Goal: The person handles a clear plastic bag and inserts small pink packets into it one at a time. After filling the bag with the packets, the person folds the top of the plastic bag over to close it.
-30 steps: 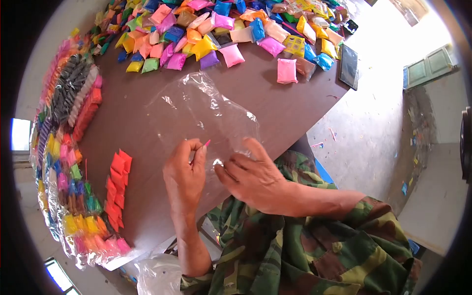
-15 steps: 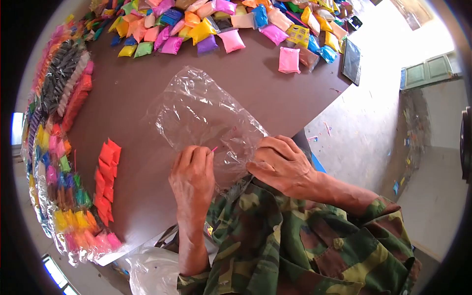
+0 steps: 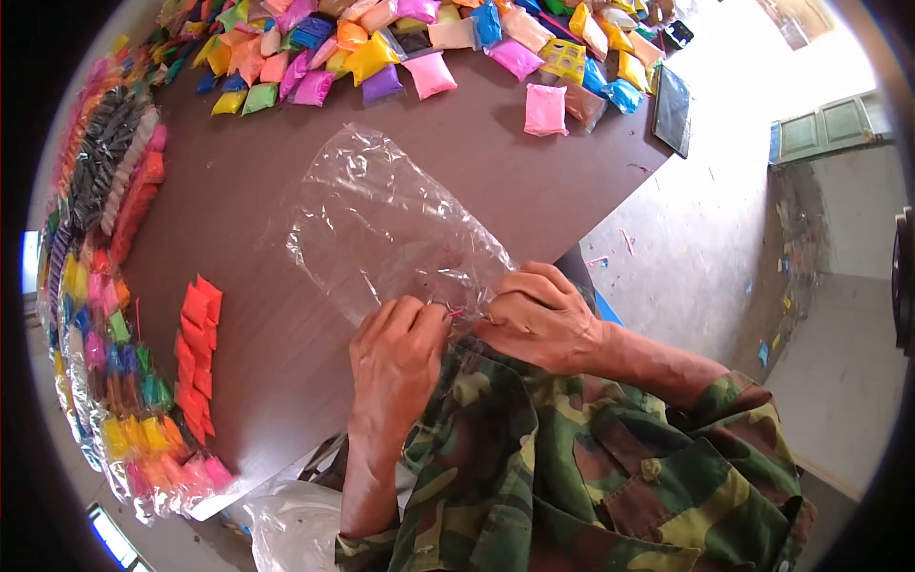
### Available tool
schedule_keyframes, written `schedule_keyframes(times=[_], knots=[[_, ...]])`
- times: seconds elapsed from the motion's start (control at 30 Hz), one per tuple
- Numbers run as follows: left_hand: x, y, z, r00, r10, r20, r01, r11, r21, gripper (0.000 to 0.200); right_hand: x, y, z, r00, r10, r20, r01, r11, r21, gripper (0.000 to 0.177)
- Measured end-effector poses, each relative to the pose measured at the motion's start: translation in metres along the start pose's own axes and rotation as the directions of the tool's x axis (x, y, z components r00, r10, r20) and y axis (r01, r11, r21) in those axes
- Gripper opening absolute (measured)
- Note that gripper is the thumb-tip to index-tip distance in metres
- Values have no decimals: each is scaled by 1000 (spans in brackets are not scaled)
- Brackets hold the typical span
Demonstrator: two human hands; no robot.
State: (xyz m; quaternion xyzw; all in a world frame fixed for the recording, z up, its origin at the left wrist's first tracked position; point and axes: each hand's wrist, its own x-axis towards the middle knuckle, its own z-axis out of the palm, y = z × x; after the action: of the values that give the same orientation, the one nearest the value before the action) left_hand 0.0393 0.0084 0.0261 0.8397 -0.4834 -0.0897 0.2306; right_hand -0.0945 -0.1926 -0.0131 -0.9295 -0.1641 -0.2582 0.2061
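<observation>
Fingers [image 3: 408, 313] pinch closed: left hand [image 3: 393, 355] on thin pink strip [image 3: 457, 313], right hand [image 3: 545, 319] on clear plastic bag [image 3: 376, 205]; red-filled plastic packets [image 3: 197, 343] lie left of the bag.

Left hand [image 3: 398, 351] just beside right hand [image 3: 541, 319], both curled and palm-down

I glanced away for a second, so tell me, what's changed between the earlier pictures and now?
The left hand, holding the pink stick, moved right, bringing it close to the right hand. The right hand also shifted right, its fingers now closed on the clear bag near its lower right end. The red packets, colourful pile and dark device stayed put.
</observation>
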Motion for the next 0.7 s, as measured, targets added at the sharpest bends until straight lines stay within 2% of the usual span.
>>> schedule_keyframes(times=[0.07,0.2,0.3,0.47,0.6,0.7], knots=[[-3,0,3,999,-19,-43,20,1000,23,9,-5,0,0,999,-19,-46,19,1000,-1,29],[-6,-4,9,986,-84,-147,87,996,11,7,-13,-2,1,1000,-9,18,8,999,39,27],[-5,-4,8,980,-115,-163,117,993,5,8,-4,-3,-1,996,5,92,-9,999,41,22],[0,-7,5,975,-119,-186,145,980,136,6,11,-5,3,991,-3,134,-8,997,76,17],[6,-26,4,967,-88,-239,156,947,281,11,7,-7,-2,993,50,103,-55,997,52,18],[10,-33,4,964,-76,-256,148,951,273,10,-5,-6,-1,998,49,39,-50,999,19,21]])
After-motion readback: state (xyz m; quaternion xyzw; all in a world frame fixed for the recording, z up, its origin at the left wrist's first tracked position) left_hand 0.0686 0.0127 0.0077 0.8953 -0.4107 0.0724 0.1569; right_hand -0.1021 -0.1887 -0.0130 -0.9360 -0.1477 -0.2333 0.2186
